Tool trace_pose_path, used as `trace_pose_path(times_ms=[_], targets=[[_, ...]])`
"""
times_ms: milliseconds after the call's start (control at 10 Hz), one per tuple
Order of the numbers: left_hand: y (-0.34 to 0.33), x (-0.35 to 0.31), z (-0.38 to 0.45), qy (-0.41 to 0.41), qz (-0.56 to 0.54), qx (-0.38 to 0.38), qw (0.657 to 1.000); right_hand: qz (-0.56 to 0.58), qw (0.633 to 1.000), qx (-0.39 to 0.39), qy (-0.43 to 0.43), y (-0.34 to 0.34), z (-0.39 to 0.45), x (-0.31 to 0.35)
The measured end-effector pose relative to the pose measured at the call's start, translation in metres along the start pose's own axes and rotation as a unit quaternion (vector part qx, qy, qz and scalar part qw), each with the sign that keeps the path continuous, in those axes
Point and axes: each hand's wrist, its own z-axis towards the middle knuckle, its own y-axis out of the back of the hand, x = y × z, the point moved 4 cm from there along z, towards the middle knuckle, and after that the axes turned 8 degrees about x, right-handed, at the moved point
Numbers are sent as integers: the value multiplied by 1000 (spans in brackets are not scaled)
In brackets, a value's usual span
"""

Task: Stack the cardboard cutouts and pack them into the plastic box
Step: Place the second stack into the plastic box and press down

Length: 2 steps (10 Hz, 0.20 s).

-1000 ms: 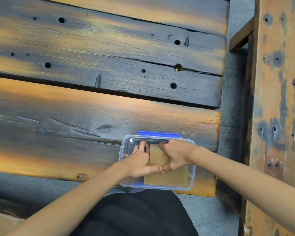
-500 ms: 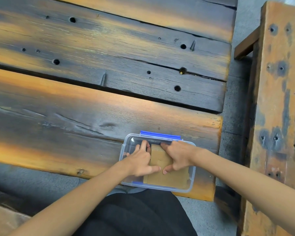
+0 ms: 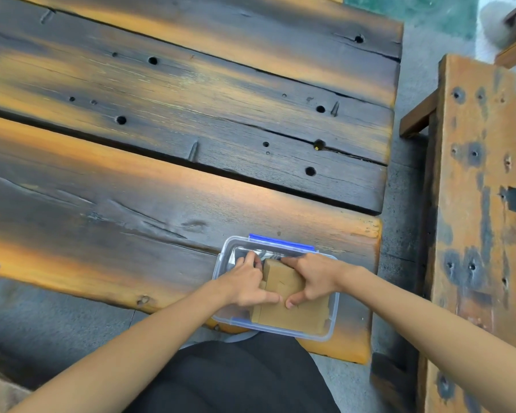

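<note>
Both hands, left hand (image 3: 248,283) and right hand (image 3: 312,277), pinch the cardboard cutouts (image 3: 283,283) inside the plastic box (image 3: 335,311) (near the surface (image 3: 131,222) edge); pushing hard could buckle them or shove the box off.

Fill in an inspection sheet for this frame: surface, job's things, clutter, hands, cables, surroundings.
Surface: scorched plank table, with holes and cracks.
Job's things: clear plastic box at the table's near edge, blue clip on its far side; cardboard cutouts inside.
Clutter: nothing seen.
Hands: left hand and right hand both press on the cutouts inside the box.
Cables: nothing seen.
Surroundings: wooden bench to the right; grey floor.
</note>
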Motion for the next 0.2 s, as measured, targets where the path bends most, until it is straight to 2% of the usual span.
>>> trace_pose_path(times_ms=[200], targets=[[15,0,-34,-11,0,-46,999,33,997,-58,33,13,-19,15]])
